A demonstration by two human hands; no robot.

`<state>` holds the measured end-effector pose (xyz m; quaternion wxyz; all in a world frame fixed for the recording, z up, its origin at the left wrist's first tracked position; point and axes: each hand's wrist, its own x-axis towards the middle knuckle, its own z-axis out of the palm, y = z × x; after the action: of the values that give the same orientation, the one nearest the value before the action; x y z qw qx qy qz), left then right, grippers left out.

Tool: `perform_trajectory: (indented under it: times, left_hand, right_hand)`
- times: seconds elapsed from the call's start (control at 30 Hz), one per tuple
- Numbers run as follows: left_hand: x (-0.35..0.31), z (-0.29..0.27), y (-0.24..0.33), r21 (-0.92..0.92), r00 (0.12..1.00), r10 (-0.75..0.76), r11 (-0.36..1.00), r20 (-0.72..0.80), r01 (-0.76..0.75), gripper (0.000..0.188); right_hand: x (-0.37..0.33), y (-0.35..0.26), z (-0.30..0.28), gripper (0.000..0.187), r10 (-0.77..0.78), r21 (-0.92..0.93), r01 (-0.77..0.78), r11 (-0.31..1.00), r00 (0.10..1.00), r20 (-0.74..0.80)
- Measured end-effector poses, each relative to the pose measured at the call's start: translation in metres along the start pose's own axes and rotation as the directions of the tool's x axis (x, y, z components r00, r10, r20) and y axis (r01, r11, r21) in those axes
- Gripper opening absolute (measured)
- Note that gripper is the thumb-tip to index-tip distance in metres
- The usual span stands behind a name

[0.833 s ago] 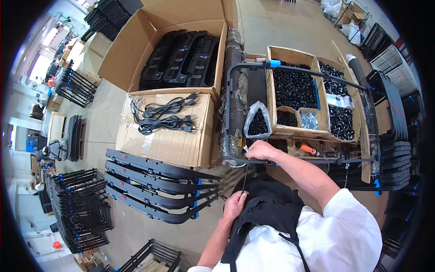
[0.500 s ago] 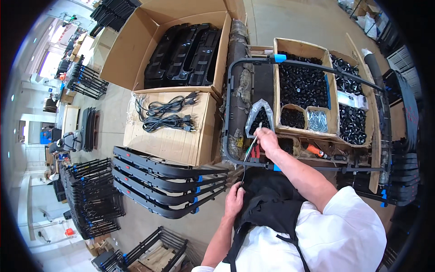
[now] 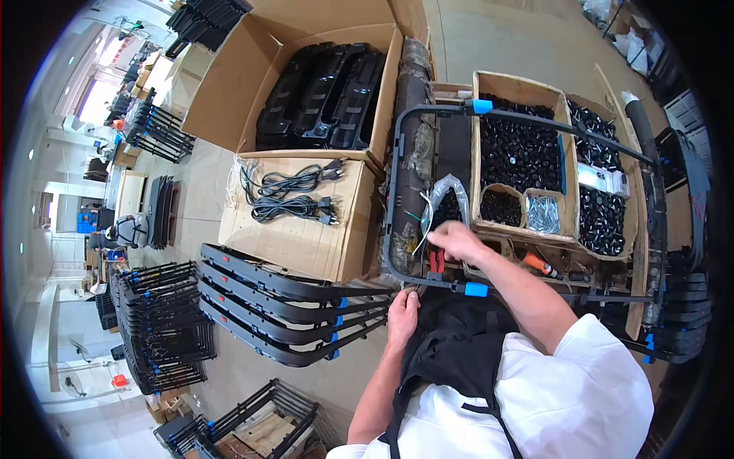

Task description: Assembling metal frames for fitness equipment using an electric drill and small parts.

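A black tubular frame (image 3: 393,164) with blue tape lies across the workbench. Beside its near left corner, my right hand (image 3: 457,242) is closed on a thin bundle of wires (image 3: 422,241), whose white and green ends splay out to the left. My left hand (image 3: 402,315) is closed just below that same corner, thumb and fingers pinched on what looks like the dark lower part of the cable, mostly hidden. Red-handled pliers (image 3: 436,262) lie just below my right hand. A clear plastic bag of small black parts (image 3: 446,210) is just beyond it.
A wooden bin of black caps (image 3: 520,149) and a tray of screws (image 3: 543,214) stand to the right, near an orange-handled tool (image 3: 538,264). At left are coiled power cords (image 3: 287,195) on a carton, an open box of black panels (image 3: 321,99) and stacked black frames (image 3: 283,314).
My right hand has drawn slightly nearer, and the wire ends now fan out to the left. My left hand has risen closer to the frame's corner. The whole view has shifted slightly.
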<state>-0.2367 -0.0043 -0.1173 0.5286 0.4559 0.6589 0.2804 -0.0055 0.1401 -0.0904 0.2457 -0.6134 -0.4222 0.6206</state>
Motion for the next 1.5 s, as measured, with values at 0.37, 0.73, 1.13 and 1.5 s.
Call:
perform_trajectory:
  times: [0.37,0.73,1.13,1.5]
  left_hand:
    - [0.017,0.000,0.012,-0.228,0.992,-0.010,0.973,0.129,0.039,0.024]
    - [0.027,-0.007,0.001,-0.275,0.977,0.003,0.960,0.212,0.056,0.021]
    - [0.025,-0.001,0.011,-0.351,0.979,-0.111,0.922,0.172,0.166,0.021]
    - [0.020,-0.001,0.018,-0.402,0.982,-0.135,0.898,0.133,0.178,0.019]
  right_hand:
    - [0.044,-0.011,0.049,0.027,-0.107,0.132,0.127,0.983,0.983,-0.147]
    - [0.062,-0.006,0.062,0.025,-0.133,0.043,0.141,0.989,0.980,-0.149]
    - [0.050,-0.022,0.048,0.036,-0.101,-0.038,0.098,0.994,0.990,-0.096]
    - [0.047,-0.014,-0.066,0.017,-0.533,-0.904,0.253,0.346,0.845,0.033]
